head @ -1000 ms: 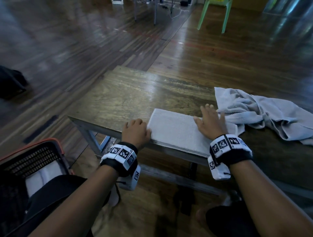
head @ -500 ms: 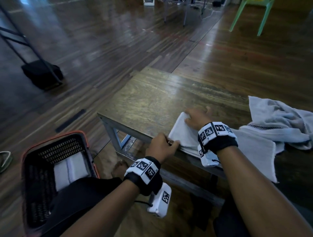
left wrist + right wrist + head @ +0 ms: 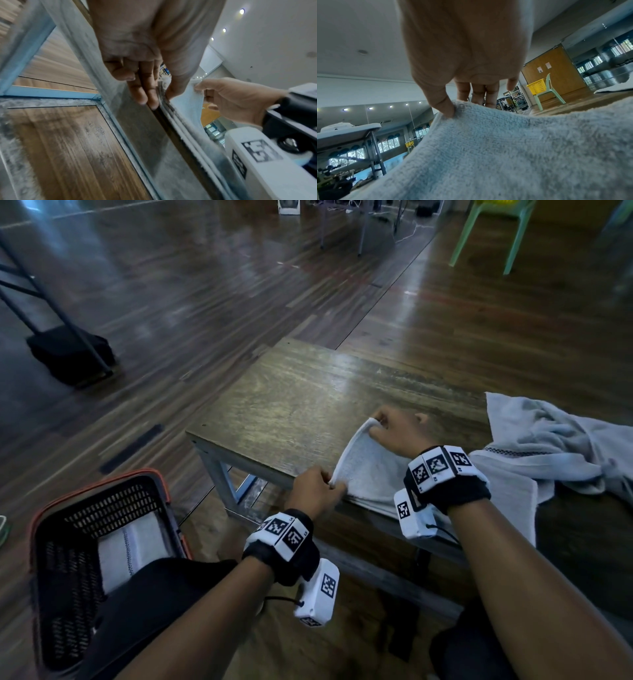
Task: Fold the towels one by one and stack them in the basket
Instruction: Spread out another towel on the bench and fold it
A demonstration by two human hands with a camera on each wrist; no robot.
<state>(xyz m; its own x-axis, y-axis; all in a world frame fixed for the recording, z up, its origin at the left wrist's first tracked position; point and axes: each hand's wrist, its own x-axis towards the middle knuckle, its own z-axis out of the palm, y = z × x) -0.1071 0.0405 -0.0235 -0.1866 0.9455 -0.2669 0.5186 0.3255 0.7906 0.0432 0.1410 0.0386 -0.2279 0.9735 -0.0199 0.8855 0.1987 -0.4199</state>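
A pale grey folded towel [image 3: 371, 474] lies at the near edge of a low wooden table [image 3: 301, 402]. My left hand [image 3: 317, 491] pinches its near left corner at the table edge. My right hand [image 3: 394, 429] pinches the far left corner and holds it raised off the table. In the right wrist view thumb and fingers [image 3: 447, 106] nip the towel's edge [image 3: 505, 142]. The left wrist view shows my left hand [image 3: 154, 86] holding the layered towel edge [image 3: 185, 111]. A black mesh basket [image 3: 51, 535] with an orange rim stands on the floor at the left, with a folded white towel [image 3: 130, 546] inside.
A crumpled grey towel [image 3: 555, 440] lies on the table's right side. My knee in dark cloth [image 3: 144, 604] overlaps the basket. A black bag [image 3: 68, 354] with a stand sits on the floor at far left. A green plastic chair [image 3: 493, 231] stands at the back right.
Both hands left the flat towel and took hold of its left corners. The right hand has lifted the far corner higher than half a second ago. The head view swung left.
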